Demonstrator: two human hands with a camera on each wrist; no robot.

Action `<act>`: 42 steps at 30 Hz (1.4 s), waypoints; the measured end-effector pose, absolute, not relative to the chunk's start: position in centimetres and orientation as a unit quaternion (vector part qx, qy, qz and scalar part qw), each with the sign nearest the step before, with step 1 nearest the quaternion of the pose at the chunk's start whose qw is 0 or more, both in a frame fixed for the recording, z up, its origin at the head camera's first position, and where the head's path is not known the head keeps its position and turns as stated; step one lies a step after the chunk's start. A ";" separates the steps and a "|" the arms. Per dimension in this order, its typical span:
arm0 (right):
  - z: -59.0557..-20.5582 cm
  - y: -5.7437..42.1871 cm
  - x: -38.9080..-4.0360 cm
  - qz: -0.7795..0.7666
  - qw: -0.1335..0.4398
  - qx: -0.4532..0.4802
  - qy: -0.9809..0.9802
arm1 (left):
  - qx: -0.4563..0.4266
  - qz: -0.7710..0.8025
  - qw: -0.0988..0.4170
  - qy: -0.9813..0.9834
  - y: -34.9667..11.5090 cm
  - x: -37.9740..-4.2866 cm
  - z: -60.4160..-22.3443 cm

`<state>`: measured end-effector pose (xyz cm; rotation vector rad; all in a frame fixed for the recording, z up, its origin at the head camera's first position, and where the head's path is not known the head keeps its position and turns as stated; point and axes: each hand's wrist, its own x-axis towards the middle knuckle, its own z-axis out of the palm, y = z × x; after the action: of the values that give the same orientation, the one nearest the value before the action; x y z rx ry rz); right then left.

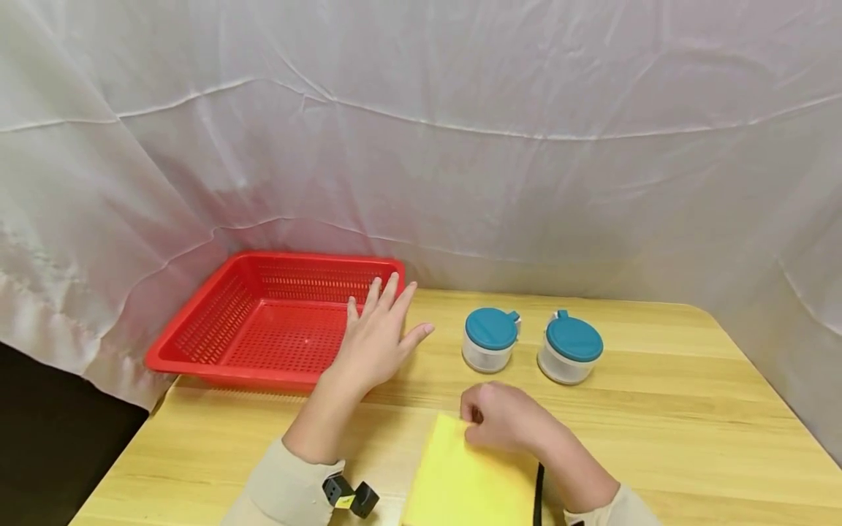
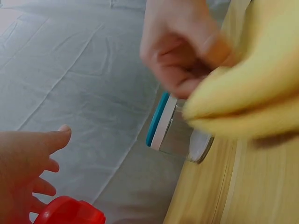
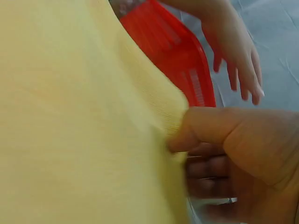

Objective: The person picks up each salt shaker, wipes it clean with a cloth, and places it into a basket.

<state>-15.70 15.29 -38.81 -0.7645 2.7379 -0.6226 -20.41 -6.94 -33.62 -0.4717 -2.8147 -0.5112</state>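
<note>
A folded yellow cloth [image 1: 470, 478] hangs from my right hand [image 1: 506, 418], whose thumb and curled fingers pinch its far edge. In the right wrist view the cloth fills the left side, and the thumb [image 3: 201, 126] presses on its edge. My left hand [image 1: 375, 336] is spread with straight fingers over the right side of a red plastic basket [image 1: 237, 375] and holds nothing. Whether it touches the rim I cannot tell. Beyond my right hand stand two clear jars with blue lids, a left jar [image 1: 490, 340] and a right jar [image 1: 571, 349].
The wooden table [image 1: 684, 409] carries everything. A pale curtain [image 1: 526, 197] hangs behind it and along the sides. The perforated basket sits at the table's back left, near the curtain. A black strip [image 1: 539, 493] shows beside the cloth.
</note>
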 end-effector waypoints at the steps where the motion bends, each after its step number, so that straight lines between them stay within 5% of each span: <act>1: -38.8 15.4 -16.0 -0.210 0.084 -0.241 0.944 | -0.163 -0.174 0.119 -0.964 -6.9 -20.4 -33.6; 6: -38.6 16.1 -16.8 -0.227 -0.028 -0.168 0.959 | -0.170 -0.180 0.110 -0.963 -6.8 -20.3 -33.7; 10: -38.0 16.5 -17.0 -0.264 -0.053 -0.168 0.948 | -0.175 -0.181 0.108 -0.962 -6.7 -20.3 -33.6; 21: -36.6 18.7 -17.1 -0.334 0.079 -0.283 0.895 | -0.182 -0.180 0.108 -0.961 -6.4 -20.2 -33.8; 37: -37.7 17.4 -16.4 -0.187 0.074 -0.298 0.933 | -0.203 -0.156 0.114 -0.960 -6.0 -20.0 -34.2; 42: -37.8 17.1 -16.3 -0.193 0.144 -0.302 0.922 | -0.231 -0.161 0.122 -0.952 -5.3 -19.8 -34.5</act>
<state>-16.27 17.05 -37.82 -0.8715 2.6594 -0.5567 -19.78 -5.27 -34.47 -0.6739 -2.7778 -0.4694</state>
